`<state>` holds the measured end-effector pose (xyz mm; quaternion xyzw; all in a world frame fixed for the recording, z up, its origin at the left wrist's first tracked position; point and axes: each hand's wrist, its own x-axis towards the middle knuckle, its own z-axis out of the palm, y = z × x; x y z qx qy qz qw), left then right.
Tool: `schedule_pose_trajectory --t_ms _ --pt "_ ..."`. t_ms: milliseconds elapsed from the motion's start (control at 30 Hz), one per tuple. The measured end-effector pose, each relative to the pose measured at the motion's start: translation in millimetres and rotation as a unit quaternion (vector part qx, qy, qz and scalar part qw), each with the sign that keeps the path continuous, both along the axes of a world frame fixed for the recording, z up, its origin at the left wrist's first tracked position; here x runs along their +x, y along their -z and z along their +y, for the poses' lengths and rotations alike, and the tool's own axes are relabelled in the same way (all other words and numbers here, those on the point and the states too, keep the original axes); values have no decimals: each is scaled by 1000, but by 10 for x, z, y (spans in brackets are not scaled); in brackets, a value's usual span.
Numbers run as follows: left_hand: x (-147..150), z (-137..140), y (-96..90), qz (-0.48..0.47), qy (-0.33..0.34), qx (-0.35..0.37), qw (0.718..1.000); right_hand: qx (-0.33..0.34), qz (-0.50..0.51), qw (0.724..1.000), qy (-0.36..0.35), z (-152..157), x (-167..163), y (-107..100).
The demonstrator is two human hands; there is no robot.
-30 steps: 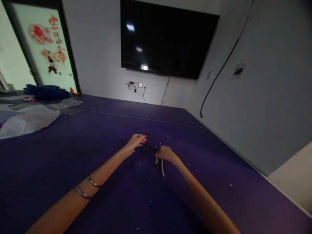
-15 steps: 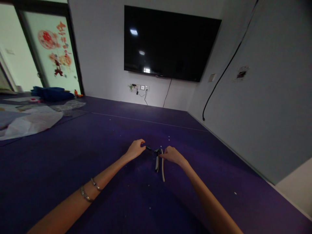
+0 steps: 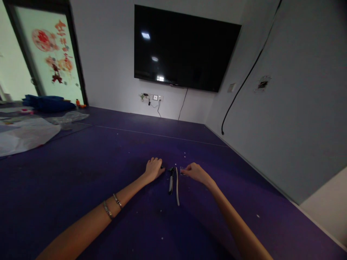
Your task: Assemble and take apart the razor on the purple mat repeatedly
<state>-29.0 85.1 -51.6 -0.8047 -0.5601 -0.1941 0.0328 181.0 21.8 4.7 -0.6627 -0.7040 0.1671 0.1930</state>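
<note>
A razor-like tool (image 3: 171,181) with a grey-and-black handle and a short dark crosspiece at its far end lies on the purple surface (image 3: 130,224). Just right of it rests a thin, slightly curved white strip (image 3: 177,187). My left hand (image 3: 154,169) is to the left of the tool, its fingers curled round a small dark object that is mostly hidden. To the right of the strip, my right hand (image 3: 197,172) pinches a small clear piece (image 3: 182,171), perhaps plastic, between thumb and fingers.
White scraps (image 3: 257,216) dot the surface. At far left lie a crumpled white sheet (image 3: 29,135), clear plastic (image 3: 72,116) and a blue cloth bundle (image 3: 50,103). A black cable (image 3: 240,90) hangs along the right wall; a television (image 3: 184,50) is mounted ahead.
My right hand has moved off the tool to the right and now shows a clear piece. My left hand has turned, covering most of the thin dark object it holds. The view has shifted slightly.
</note>
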Motion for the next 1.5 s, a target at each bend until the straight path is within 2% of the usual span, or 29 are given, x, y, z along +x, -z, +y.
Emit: schedule_pose_trajectory --t_ms 200,300,400,500,600,700,767,1000,1200,1500 --pt "-16 55 81 -40 14 9 999 30 25 999 -6 -8 61 -17" --pt "-40 29 -17 -98 69 14 993 61 71 996 -8 16 59 -32" --pt "-29 -80 -213 -164 137 69 974 82 171 982 -5 35 -10 -56" --pt "27 -251 -414 -196 191 120 954 61 316 947 -3 15 -119 -101" --pt "91 -416 -553 -206 228 147 940 6 456 890 -12 -45 -208 -155" --pt "127 -522 -622 -205 237 145 939 -46 541 839 -36 -100 -250 -186" --pt "136 -558 -638 -203 239 136 940 -62 564 822 -44 -118 -266 -187" --pt "149 -585 -624 -204 254 147 934 -54 570 819 -18 -122 -347 -164" --pt "53 -526 -695 -163 287 128 935 -39 531 847 -20 -103 -282 -184" --pt "-115 -423 -750 -93 317 121 936 -123 515 845 -68 -175 -255 -252"
